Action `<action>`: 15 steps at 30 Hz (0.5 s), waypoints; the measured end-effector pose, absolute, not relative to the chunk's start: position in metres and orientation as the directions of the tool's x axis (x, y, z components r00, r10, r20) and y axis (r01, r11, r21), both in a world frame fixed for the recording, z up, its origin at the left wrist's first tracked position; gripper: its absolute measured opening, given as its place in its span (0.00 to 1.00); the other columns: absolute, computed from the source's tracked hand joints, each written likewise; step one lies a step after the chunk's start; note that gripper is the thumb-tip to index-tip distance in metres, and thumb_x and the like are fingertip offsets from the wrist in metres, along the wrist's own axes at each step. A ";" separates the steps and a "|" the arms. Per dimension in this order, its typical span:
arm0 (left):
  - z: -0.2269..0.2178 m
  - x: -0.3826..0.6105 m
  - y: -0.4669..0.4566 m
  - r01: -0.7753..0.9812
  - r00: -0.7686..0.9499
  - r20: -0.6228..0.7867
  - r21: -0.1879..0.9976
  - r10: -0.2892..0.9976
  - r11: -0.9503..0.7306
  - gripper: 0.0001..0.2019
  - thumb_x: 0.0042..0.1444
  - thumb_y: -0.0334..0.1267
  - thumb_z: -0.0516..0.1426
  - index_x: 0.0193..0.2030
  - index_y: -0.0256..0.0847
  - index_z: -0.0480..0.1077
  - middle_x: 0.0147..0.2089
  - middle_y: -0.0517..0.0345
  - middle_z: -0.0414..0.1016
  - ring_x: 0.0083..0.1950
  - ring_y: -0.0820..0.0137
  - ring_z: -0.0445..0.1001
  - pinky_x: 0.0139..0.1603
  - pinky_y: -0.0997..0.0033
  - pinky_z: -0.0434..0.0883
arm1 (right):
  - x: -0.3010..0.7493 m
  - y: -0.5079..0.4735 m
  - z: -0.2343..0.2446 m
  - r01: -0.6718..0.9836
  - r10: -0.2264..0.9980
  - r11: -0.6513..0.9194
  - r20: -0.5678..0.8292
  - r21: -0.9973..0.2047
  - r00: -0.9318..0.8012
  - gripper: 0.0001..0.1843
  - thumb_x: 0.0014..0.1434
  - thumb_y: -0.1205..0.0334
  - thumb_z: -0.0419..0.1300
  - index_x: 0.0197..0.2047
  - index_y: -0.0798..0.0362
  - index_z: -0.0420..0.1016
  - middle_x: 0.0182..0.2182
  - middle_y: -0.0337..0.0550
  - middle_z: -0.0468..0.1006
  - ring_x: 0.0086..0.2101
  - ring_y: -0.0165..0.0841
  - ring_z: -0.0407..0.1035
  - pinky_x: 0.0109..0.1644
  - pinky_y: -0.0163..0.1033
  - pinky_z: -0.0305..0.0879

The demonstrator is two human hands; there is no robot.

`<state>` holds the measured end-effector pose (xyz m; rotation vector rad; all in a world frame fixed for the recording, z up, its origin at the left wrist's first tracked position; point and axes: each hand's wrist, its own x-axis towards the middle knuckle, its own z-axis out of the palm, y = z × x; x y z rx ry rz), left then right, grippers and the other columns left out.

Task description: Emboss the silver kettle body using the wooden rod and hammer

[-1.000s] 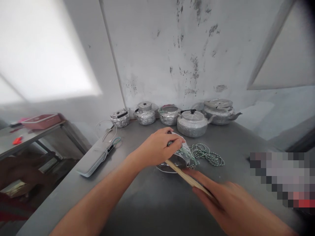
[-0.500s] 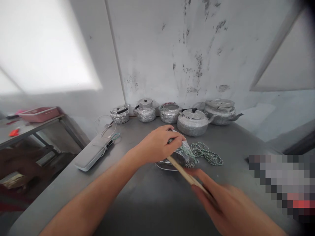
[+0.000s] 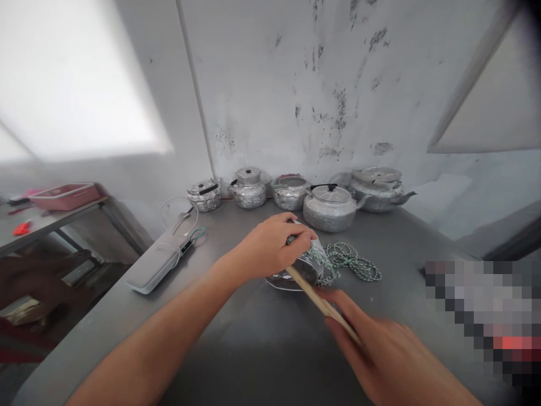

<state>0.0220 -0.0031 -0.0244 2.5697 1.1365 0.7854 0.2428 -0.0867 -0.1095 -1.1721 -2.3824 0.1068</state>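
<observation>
My left hand (image 3: 273,245) is closed over the top of a small shiny metal vessel (image 3: 307,270) on the table, hiding much of it. Green-and-white cord (image 3: 355,264) is wrapped along the vessel's right side, and its loose coil lies on the table to the right. In my right hand (image 3: 380,344) is a pale wooden stick (image 3: 315,296), gripped near its lower end. The stick slants up to the left, its far end at the vessel just under my left palm. Whether that tip touches the metal cannot be made out.
Along the wall stand several dented aluminium kettles, among them a lidded kettle (image 3: 330,210) just behind the vessel. A grey case (image 3: 158,265) with cables lies at the left. On a side table sits a pink basket (image 3: 63,197). A blurred-out patch covers the right edge.
The view has shifted very slightly. Both hands keep their grips, and the stick and vessel stay in nearly the same place.
</observation>
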 end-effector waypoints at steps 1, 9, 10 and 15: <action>-0.024 0.022 -0.003 0.614 0.560 0.384 0.403 0.735 -0.678 0.18 0.73 0.36 0.47 0.53 0.45 0.79 0.54 0.57 0.80 0.65 0.62 0.68 0.60 0.66 0.69 | 0.242 -0.087 -0.109 0.717 0.773 0.625 0.376 -0.308 -0.512 0.21 0.74 0.62 0.44 0.67 0.44 0.54 0.29 0.32 0.85 0.22 0.37 0.80 0.21 0.39 0.68; -0.025 0.024 -0.003 0.637 0.534 0.372 0.413 0.759 -0.651 0.18 0.74 0.38 0.47 0.54 0.46 0.79 0.52 0.56 0.80 0.67 0.60 0.67 0.61 0.63 0.69 | 0.238 -0.091 -0.111 0.661 0.812 0.583 0.321 -0.473 -0.488 0.10 0.75 0.60 0.43 0.56 0.43 0.57 0.31 0.35 0.84 0.27 0.37 0.82 0.26 0.39 0.73; -0.025 0.024 -0.003 0.637 0.533 0.373 0.414 0.759 -0.650 0.18 0.74 0.38 0.47 0.53 0.45 0.79 0.52 0.56 0.80 0.67 0.60 0.67 0.61 0.63 0.69 | 0.238 -0.091 -0.111 0.654 0.817 0.576 0.308 -0.491 -0.488 0.10 0.75 0.59 0.42 0.56 0.43 0.57 0.32 0.35 0.84 0.28 0.37 0.82 0.27 0.39 0.73; -0.026 0.024 -0.004 0.635 0.528 0.369 0.427 0.765 -0.644 0.19 0.74 0.40 0.46 0.53 0.46 0.79 0.51 0.58 0.81 0.68 0.59 0.66 0.61 0.62 0.68 | 0.237 -0.093 -0.109 0.650 0.837 0.545 0.291 -0.529 -0.464 0.12 0.74 0.59 0.43 0.56 0.43 0.60 0.40 0.41 0.85 0.36 0.37 0.83 0.33 0.38 0.76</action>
